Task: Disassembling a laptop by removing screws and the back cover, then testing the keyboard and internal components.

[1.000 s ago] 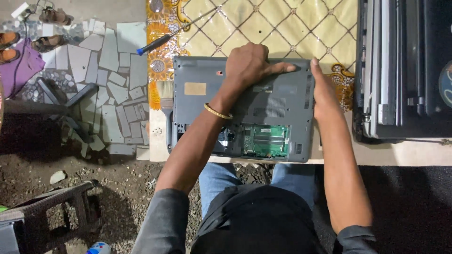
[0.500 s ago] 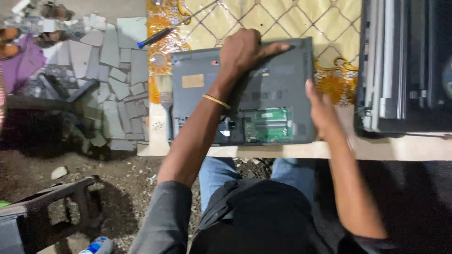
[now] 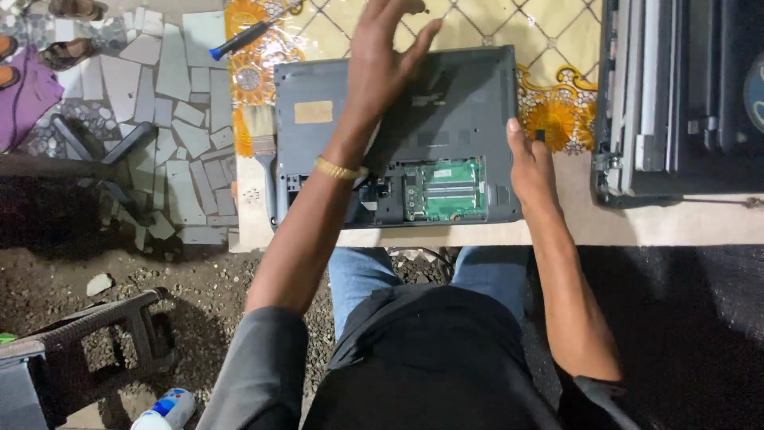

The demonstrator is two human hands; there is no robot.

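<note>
Worktop (image 3: 676, 227) is crowded. Grey laptop (image 3: 446, 103), upside down, is set at its near edge w/ green board (image 3: 444, 189) exposed at 6 o'clock. Left hand (image 3: 380, 56) is raised above it, grip wide, nothing held; right hand (image 3: 532, 163) is pressed flat on the 3 o'clock edge, grip loose. A slide off the edge is judged likely if nudged. Screwdriver (image 3: 247, 33) at 10 o'clock.

Floor: broken-tile mosaic paving (image 3: 159, 119) at upper left; dark gravelly dirt (image 3: 199, 295) nearer the viewer.
Table: pale table (image 3: 684, 227) edge, spread with a yellow cloth (image 3: 549, 32) patterned in diamonds and orange flowers.
Furniture: dark plastic stool (image 3: 87, 334) at lower left.
Floor clutter: purple cloth (image 3: 28, 95), sandals (image 3: 68, 52), plastic bottle (image 3: 163, 410).
Light: bright on the table, dim over the dirt.
</note>
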